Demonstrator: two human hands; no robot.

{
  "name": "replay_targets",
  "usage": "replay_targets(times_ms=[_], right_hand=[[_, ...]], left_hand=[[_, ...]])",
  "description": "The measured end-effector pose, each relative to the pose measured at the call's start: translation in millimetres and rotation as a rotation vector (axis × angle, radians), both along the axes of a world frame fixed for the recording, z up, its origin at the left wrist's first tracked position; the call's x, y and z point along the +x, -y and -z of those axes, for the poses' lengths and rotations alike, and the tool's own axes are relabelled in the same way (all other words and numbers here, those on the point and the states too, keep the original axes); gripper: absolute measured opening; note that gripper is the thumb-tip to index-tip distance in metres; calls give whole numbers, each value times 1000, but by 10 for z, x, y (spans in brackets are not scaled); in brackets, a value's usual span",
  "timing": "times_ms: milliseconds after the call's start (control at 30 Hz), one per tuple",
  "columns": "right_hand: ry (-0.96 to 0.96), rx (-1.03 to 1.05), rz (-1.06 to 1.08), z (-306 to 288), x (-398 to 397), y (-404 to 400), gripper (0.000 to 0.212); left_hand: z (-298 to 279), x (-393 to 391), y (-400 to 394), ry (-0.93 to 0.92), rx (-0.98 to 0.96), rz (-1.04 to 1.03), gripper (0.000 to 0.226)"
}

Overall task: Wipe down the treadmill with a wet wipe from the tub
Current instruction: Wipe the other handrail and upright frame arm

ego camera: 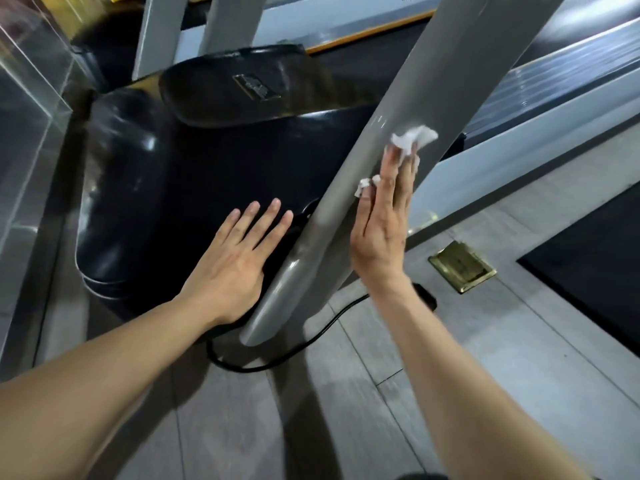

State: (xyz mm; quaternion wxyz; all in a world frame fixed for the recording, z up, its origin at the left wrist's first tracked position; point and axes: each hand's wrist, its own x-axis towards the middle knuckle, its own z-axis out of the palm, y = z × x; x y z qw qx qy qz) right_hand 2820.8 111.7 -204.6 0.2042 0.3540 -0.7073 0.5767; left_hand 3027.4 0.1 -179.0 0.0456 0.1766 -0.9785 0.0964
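A grey upright post [415, 98] of the treadmill slants from the top right down to its foot at the lower middle. My right hand [384, 223] lies flat against the post's right face and presses a crumpled white wet wipe [414, 136] onto it; the wipe sticks out past my fingertips and beside my thumb. The treadmill's black motor cover [194, 174] sits left of the post. My left hand [239, 258] rests flat on that cover with its fingers spread and nothing in it. The wipe tub is not in view.
A black power cable [277, 362] loops over the grey tiled floor under the post's foot. A brass floor socket [462, 266] sits to the right, with a dark mat [595, 251] beyond it. A clear glass panel [27, 109] stands at the left. A second grey post [235, 19] rises behind.
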Motion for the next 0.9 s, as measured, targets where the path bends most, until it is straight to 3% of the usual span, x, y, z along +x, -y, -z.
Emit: replay_targets(times_ms=[133, 233, 300, 400, 500, 600, 733, 833, 900], right_hand=[[439, -66, -80, 173, 672, 92, 58], [596, -8, -89, 308, 985, 60, 59], [573, -10, -63, 226, 807, 93, 59], [365, -128, 16, -212, 121, 140, 57], [238, -214, 90, -797, -719, 127, 56], [236, -241, 126, -1145, -1255, 73, 57], [269, -249, 63, -861, -887, 74, 55], [228, -88, -20, -399, -377, -46, 57], [229, -34, 4, -400, -488, -73, 59]], left_hand=[[4, -16, -25, -2, -22, -22, 92], [-23, -49, -127, -9, -29, -63, 81], [-100, -176, -205, -78, 16, -120, 67], [-351, -655, -263, -270, 211, -60, 57], [-774, -1363, -304, -475, 499, 40, 53], [-1281, -2066, -401, -587, 754, 40, 55], [-1523, -2502, -579, -618, 829, -18, 48], [-1420, -2512, -656, -692, 814, -25, 46], [-1363, -2521, -663, -698, 837, -43, 53]])
